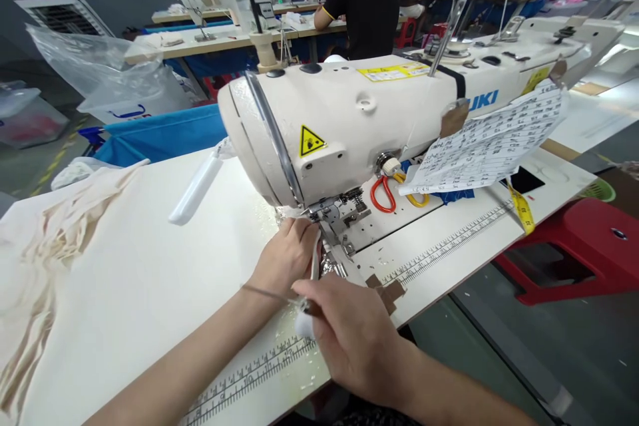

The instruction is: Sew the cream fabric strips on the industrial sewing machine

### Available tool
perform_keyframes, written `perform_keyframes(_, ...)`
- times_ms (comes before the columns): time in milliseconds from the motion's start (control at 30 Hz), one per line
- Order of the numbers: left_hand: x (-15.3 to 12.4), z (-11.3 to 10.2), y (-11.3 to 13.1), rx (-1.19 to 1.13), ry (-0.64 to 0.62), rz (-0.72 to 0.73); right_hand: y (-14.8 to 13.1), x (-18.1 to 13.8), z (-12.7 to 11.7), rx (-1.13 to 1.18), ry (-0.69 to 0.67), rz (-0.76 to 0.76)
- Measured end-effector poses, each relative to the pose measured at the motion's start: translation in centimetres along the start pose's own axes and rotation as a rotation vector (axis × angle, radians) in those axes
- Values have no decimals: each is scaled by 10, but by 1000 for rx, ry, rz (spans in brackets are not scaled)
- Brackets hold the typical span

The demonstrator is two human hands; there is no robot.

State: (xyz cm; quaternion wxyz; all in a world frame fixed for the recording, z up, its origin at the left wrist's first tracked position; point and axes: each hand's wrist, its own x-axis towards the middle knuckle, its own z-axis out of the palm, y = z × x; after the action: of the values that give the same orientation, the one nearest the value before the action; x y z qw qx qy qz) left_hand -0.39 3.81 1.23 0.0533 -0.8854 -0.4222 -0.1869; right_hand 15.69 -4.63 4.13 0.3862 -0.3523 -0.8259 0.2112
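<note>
1. Left hand [287, 253] right in there, fingers tucked under the machine's [349, 113] head!
2. Right hand [357, 336] pinches a thin tool [272, 294], shaft across the left wrist.
3. Paper [492, 136], full of writing, hangs off the machine's front.
4. Cloth [30, 266] lies rumpled, far left.

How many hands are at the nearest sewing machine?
2. The left hand is beside the needle end of the machine; the right hand is nearer the viewer, gripping a thin rod. Some fingertips are hidden, but no third hand shows there.
</note>
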Motion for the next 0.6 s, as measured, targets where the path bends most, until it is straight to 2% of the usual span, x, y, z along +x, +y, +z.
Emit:
perform_keyframes(67,3,1,0,39,-23,-26,-3,-3,1,-44,-29,-61)
perform_keyframes(133,4,3,-3,-4,24,-90,-2,-9,0,-81,-53,-45)
perform_keyframes(267,1,8,-14,-292,162,-215,14,-21,-8,-214,-59,227)
perform_keyframes(367,0,8,-21,-476,130,-277,28,-23,-10,-362,-25,344)
perform_keyframes(600,2,7,-25,-645,104,-419,41,-13,-1,-450,-33,324)
